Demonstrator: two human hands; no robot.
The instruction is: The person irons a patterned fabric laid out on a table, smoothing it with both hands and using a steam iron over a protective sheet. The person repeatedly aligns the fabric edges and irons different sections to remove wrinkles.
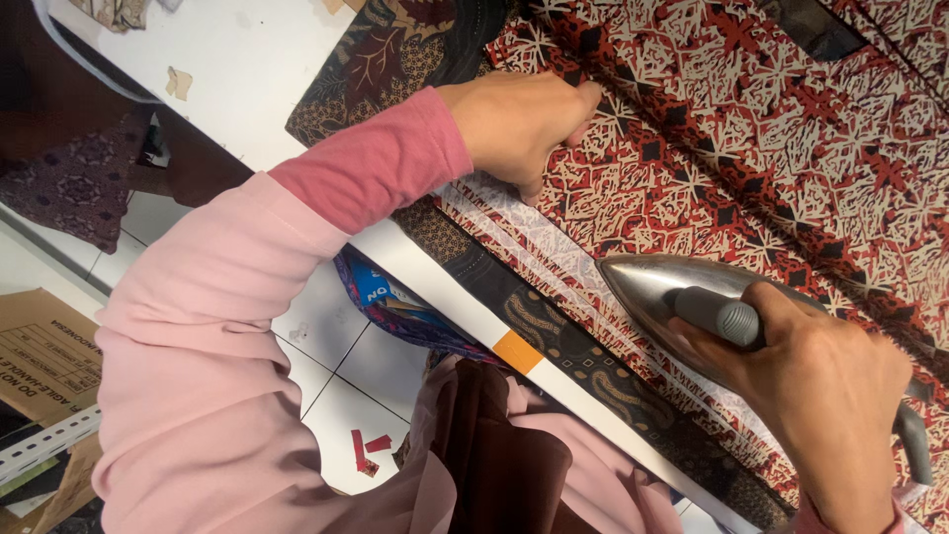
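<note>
- Cardboard, a brown box (44,351), is sitting on the white floor tiles (346,381) at far left, with red scraps (364,450) lying on the tiles further right.
- A white table (247,69) is running diagonally across the view, its edge (465,307) carrying an orange tag (518,352).
- Red and white patterned fabric (791,129) is covering most of the table, a pale strip (534,237) running along its near side.
- The left hand (519,124), out of a pink sleeve (297,237), is pressing down on the fabric beside the pale strip, fingers curled and tucked under.
- The right hand (820,396) is gripping the grey handle (717,316) of a metal iron (657,287), fingers wrapped tight; the iron is resting on the strip, tip pointing towards the left hand.
</note>
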